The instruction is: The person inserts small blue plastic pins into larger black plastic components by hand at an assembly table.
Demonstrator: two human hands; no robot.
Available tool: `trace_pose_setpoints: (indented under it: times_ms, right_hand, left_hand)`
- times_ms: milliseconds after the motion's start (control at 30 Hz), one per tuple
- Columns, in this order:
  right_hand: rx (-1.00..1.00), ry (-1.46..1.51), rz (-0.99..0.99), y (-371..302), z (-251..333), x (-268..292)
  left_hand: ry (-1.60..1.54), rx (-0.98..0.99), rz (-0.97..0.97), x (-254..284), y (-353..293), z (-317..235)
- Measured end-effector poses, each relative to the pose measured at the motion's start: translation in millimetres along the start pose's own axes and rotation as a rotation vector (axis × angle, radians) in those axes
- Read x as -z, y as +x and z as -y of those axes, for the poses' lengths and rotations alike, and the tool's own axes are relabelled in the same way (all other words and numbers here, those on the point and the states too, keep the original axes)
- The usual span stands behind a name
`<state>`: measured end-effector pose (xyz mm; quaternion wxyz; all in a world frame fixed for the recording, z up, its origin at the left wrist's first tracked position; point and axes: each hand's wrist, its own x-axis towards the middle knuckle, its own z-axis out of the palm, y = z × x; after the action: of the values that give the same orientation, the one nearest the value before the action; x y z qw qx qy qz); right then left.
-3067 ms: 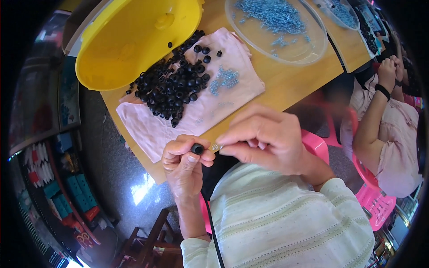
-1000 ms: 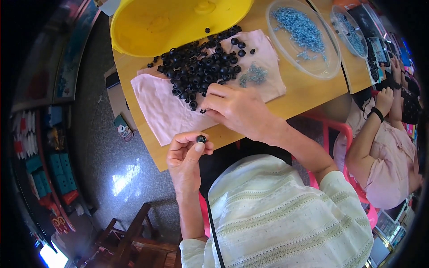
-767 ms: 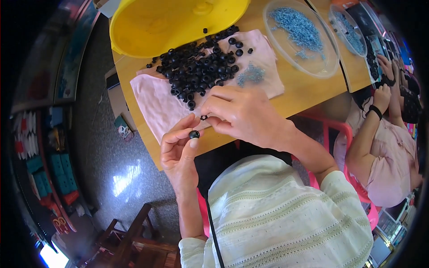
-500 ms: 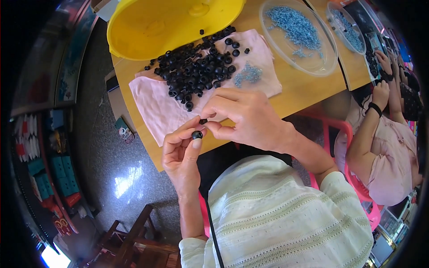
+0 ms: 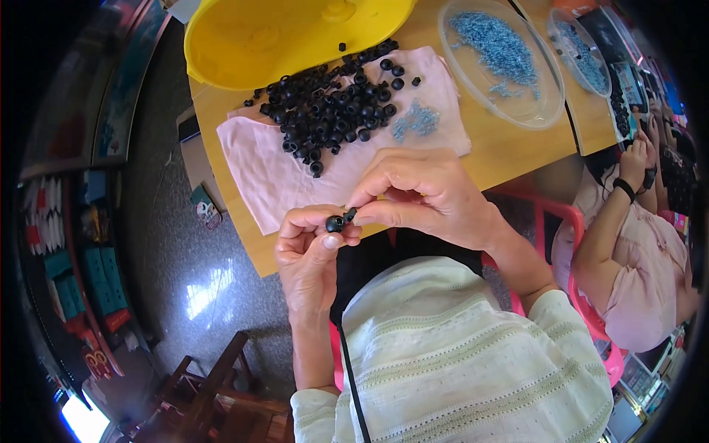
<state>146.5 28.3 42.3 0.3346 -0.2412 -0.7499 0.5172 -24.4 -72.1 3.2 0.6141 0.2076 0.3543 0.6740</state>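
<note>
Basically, head view: wooden tabletop (image 5: pixel 495 156) carries a pink cloth (image 5: pixel 255 166) with a heap of black beads (image 5: pixel 332 107) and a patch of blue beads (image 5: pixel 416 122). Yellow tub (image 5: pixel 288 37) behind the heap; clear tray (image 5: pixel 550 118) with more blue ones right of the cloth, second tray farther right. Speckled floor (image 5: pixel 221 255) and shelves on the left; pink chair (image 5: pixel 543 210) and co-worker's arm (image 5: pixel 600 236) on the right.

Edges: wood strip shows left of the cloth, wider band between cloth and tray. Hands close together at the near edge: left hand (image 5: pixel 306 244) pinches a round bead (image 5: pixel 334 224), right hand (image 5: pixel 425 196) pinches a small black piece (image 5: pixel 350 215) right beside it; contact between pieces, can't tell.
</note>
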Motion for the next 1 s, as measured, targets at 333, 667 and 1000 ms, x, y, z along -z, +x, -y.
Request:
trace_pose_setpoints:
  times_ms: [333, 667, 1000]
  right_hand:
    - [0.071, -0.109, 0.006, 0.1, -0.2, -1.0]
    - [0.190, -0.218, -0.065, -1.5, -1.3, -10.3]
    - [0.283, -0.524, -0.256, -3.6, 0.4, -21.1]
  left_hand:
    - [0.051, 0.006, -0.009, -3.2, 1.1, -1.2]
    - [-0.111, 0.147, 0.063, 0.5, 1.8, -4.5]
    - [-0.259, 0.276, -0.094, -21.1, 1.6, -3.7]
